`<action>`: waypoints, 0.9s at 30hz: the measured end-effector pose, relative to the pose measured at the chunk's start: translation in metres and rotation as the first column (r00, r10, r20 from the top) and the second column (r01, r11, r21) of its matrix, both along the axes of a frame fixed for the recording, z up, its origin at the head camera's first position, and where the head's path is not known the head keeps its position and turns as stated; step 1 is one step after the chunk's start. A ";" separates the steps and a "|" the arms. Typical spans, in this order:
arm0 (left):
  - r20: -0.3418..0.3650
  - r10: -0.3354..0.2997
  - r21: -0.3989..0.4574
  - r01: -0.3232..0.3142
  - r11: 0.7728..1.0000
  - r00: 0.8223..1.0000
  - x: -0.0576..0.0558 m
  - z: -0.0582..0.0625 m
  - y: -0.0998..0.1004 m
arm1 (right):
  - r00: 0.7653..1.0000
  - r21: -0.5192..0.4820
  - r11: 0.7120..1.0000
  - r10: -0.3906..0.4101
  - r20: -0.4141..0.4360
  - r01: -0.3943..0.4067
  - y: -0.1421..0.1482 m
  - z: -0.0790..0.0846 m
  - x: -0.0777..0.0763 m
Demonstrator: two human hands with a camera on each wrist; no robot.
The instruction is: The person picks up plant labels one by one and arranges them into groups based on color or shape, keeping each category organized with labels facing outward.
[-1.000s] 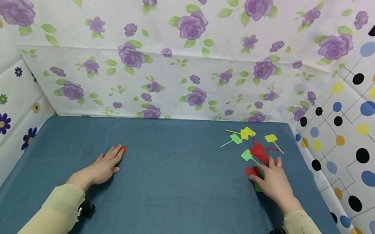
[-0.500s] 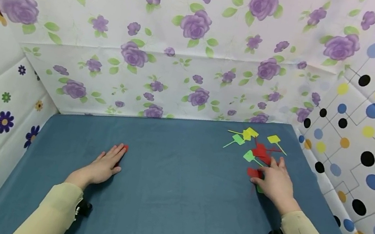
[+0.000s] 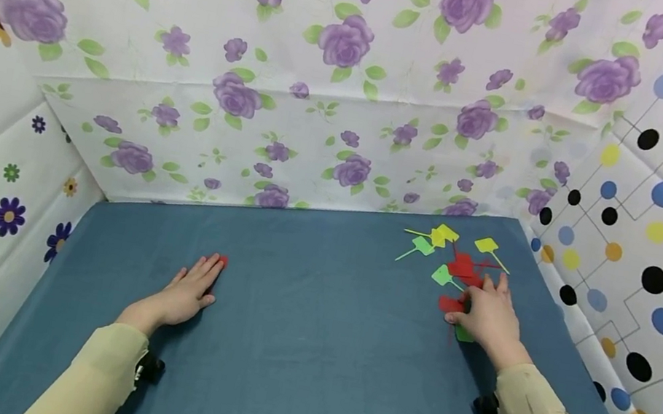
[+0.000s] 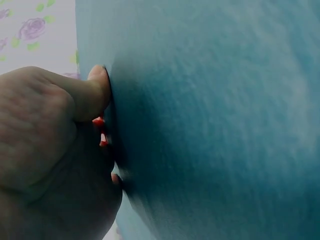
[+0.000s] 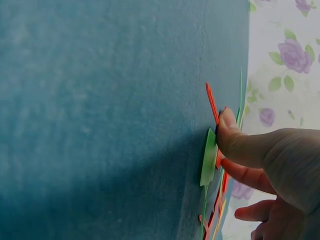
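The left hand (image 3: 183,295) lies flat, fingers straight, tips over a small red piece (image 3: 223,260), well apart from the right hand (image 3: 493,318). The right, far nearer, curves over a red paddle-shaped tag (image 3: 450,304) at its left, thin stem pointing roughly toward the person; I cannot tell whether it grips. Beyond lie more red tags (image 3: 464,267).

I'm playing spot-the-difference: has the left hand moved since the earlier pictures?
No. The left hand stays in the same place against the table's far left corner; only the camera's view shifted a little.
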State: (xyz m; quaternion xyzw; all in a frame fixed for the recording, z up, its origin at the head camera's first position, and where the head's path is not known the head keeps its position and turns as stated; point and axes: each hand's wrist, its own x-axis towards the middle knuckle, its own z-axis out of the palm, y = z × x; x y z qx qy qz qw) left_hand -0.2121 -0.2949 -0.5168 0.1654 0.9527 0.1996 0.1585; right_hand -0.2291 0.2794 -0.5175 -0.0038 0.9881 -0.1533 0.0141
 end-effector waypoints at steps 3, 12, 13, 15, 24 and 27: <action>0.002 -0.003 -0.008 0.003 1.000 1.000 0.000 0.002 0.002 | 1.000 -0.004 1.000 0.008 -0.004 -0.008 0.001 0.001 -0.003; -0.015 -0.001 -0.006 0.001 1.000 1.000 -0.004 -0.007 0.001 | 0.999 -0.034 0.998 0.046 0.018 -0.046 0.003 -0.001 -0.013; -0.013 -0.002 -0.008 0.002 1.000 1.000 -0.003 -0.004 0.002 | 0.998 -0.041 0.998 0.053 0.022 -0.052 0.003 -0.001 -0.014; -0.009 -0.001 -0.003 0.001 1.000 1.000 -0.002 -0.001 0.003 | 0.998 -0.062 0.996 0.060 0.031 -0.058 0.004 -0.001 -0.014; -0.005 -0.007 -0.008 0.007 1.000 1.000 -0.005 -0.011 -0.001 | 0.997 -0.134 0.989 0.072 0.038 -0.066 0.003 0.004 -0.015; -0.002 -0.010 -0.011 0.010 1.000 1.000 -0.006 -0.016 -0.002 | 0.996 -0.129 0.990 0.071 0.052 -0.064 0.000 0.003 -0.013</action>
